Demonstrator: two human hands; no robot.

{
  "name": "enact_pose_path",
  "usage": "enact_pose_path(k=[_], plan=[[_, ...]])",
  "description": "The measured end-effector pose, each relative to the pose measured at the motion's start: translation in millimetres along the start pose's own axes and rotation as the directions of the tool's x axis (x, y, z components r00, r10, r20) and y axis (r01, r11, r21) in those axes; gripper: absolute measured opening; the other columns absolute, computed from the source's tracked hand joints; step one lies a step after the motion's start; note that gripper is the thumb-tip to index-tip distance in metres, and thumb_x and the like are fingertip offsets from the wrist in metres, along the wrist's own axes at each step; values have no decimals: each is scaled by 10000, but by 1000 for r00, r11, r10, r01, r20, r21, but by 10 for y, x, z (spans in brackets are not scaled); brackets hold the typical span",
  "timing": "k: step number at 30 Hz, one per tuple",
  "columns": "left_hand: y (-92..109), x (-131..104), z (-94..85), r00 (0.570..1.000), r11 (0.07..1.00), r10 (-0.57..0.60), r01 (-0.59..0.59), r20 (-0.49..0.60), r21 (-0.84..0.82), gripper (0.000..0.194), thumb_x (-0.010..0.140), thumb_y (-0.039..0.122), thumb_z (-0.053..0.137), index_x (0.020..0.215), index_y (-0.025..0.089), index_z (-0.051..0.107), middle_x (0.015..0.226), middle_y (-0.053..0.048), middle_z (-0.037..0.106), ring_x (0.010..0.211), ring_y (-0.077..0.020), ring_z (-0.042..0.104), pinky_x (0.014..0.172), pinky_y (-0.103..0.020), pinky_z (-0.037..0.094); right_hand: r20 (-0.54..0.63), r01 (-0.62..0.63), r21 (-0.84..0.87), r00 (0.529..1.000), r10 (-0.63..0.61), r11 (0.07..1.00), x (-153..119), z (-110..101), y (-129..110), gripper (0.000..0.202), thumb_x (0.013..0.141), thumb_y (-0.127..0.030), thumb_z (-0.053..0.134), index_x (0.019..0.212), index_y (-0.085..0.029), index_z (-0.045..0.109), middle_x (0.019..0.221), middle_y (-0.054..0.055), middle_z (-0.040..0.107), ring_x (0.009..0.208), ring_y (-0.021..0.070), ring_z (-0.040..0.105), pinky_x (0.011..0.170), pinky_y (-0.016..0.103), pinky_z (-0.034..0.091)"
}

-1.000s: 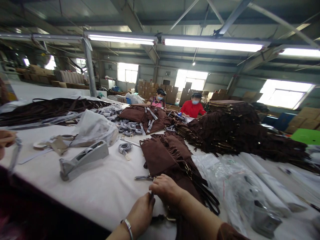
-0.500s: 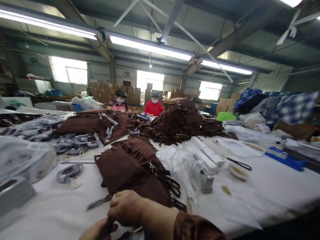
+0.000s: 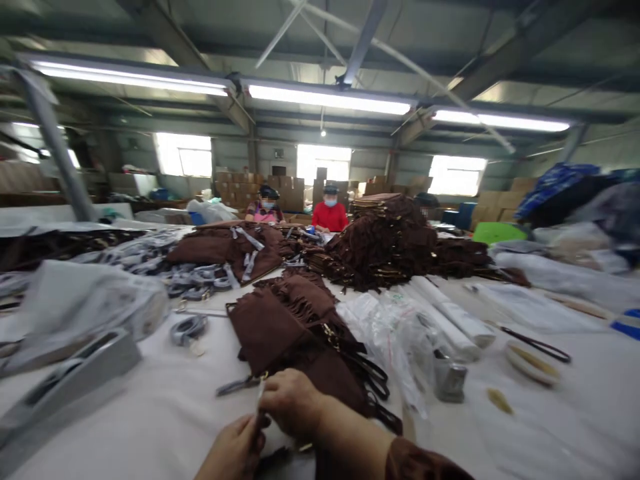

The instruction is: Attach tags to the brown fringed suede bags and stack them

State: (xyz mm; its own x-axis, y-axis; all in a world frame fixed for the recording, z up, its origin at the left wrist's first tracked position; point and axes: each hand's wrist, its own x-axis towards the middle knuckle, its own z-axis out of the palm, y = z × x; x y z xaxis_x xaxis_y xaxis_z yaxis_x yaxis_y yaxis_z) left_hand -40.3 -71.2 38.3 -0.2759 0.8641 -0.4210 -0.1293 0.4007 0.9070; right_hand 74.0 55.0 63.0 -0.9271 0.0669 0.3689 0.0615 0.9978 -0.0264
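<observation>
At the front of the table my left hand point(image 3: 235, 443) and my right hand point(image 3: 293, 403) meet, fingers closed together. Between them is a narrow strap point(image 3: 259, 397), pale at its upper end and mostly hidden by the fingers. Just beyond the right hand lie brown fringed bags point(image 3: 270, 333) with gold chain pieces and dark wrist loops point(image 3: 373, 377). A grey-wrapped strap end point(image 3: 233, 387) pokes out left of the right hand. Dark material with a bit of gold metal shows below both hands, too blurred to name.
A grey tape dispenser point(image 3: 75, 387) stands at left, near a coiled wrapped strap point(image 3: 187, 330). Clear plastic bags point(image 3: 390, 327), a metal block point(image 3: 450, 380) and a tape roll point(image 3: 533, 363) lie right. Stacked brown bags point(image 3: 385, 247) rise behind; two people sit beyond.
My view has swung left, so the table's things sit further right in the picture. Both hands remain together, and a pale upper end of the strap now shows between them.
</observation>
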Motion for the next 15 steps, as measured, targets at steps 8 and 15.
enact_pose_path(k=[8,15], plan=[[-4,-58,91,989,971,136,-121,-59,207,520,758,669,412,811,169,548,521,46,448,395,-84,336,394,-234,220,40,77,110,996,-82,991,74,-74,44,85,805,-292,660,745,-242,694,797,-9,656,730,157,552,669,272,392],[23,-42,129,970,920,216,-164,-111,355,462,801,588,364,665,185,544,485,14,475,449,-126,415,432,-252,278,29,-3,103,1000,0,995,29,-56,-57,34,743,-200,655,737,-223,679,810,2,664,718,168,552,649,279,423]])
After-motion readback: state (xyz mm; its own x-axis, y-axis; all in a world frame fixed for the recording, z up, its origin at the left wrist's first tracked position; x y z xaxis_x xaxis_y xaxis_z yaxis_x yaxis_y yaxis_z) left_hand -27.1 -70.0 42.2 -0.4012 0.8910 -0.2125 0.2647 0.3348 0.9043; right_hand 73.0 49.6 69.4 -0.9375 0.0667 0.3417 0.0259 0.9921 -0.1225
